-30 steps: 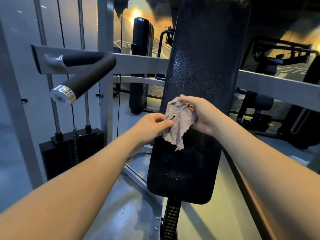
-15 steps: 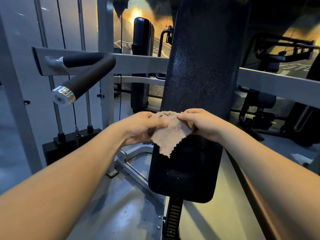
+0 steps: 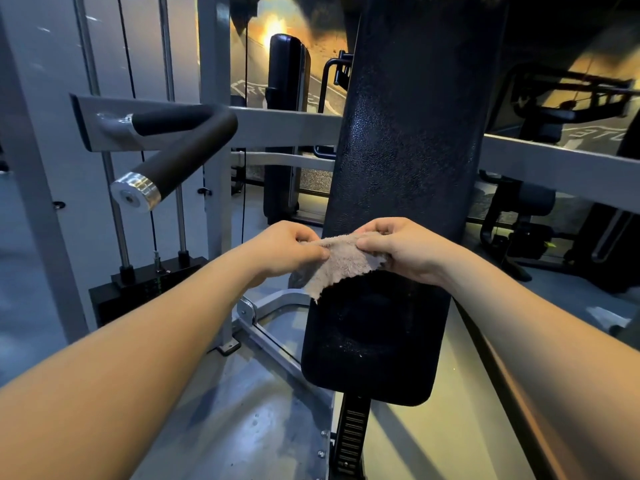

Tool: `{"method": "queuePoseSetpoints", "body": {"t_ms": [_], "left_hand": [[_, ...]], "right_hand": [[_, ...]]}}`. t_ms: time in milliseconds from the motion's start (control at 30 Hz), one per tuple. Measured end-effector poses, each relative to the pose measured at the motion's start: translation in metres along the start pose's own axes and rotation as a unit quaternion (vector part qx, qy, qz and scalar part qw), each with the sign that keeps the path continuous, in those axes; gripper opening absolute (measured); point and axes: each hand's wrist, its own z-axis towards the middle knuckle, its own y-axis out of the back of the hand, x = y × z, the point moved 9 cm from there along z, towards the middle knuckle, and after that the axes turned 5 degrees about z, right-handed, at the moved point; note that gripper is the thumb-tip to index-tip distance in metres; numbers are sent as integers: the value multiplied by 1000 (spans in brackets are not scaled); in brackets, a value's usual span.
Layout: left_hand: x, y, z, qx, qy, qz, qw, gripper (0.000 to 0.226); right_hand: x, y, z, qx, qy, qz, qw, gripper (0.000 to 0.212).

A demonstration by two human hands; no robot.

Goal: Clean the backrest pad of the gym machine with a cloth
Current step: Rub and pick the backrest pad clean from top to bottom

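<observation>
Dim gym room, orange glow far beyond the hands. Under the forearms, scuffed grey floor [image 3: 242,427]. Left of the left hand [image 3: 280,249], black foam-sleeved handle with chrome end cap [image 3: 180,161]; lower, black weight stack [image 3: 145,289]. Directly behind both hands, tall black pebbled vinyl backrest pad [image 3: 408,150], rounded at the bottom. Between left hand and right hand [image 3: 408,251], small fuzzy beige cloth with zigzag edge [image 3: 341,265], pinched at 2 upper corners, 1 per hand, hanging before the pad.

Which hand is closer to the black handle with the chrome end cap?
Left. The left hand sits below and right of the handle, pinching the cloth; the right hand pinches its other edge, farther right, before the backrest pad.
</observation>
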Motion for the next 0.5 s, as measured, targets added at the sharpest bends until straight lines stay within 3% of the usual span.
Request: {"method": "queuePoseSetpoints", "body": {"t_ms": [100,167,267,367,433,500], "left_hand": [[-3,-1,-2,32,-41,-79,996,23],[-5,-7,-3,62,-57,-159,984,24],[-16,-15,-7,86,-60,-359,927,35],[-16,-14,0,53,-60,-488,869,29],[-7,-9,8,-6,-48,-502,863,24],[5,-2,17,-63,-17,-472,879,23]], "right_hand": [[5,10,3,-34,34,-51,998,10],[7,7,5,-37,44,-25,998,14],[0,-7,7,-43,30,16,998,11],[-9,-10,12,-87,26,-125,988,15],[-1,-2,15,-127,48,-229,964,15],[13,13,16,-165,71,-299,937,12]]}}
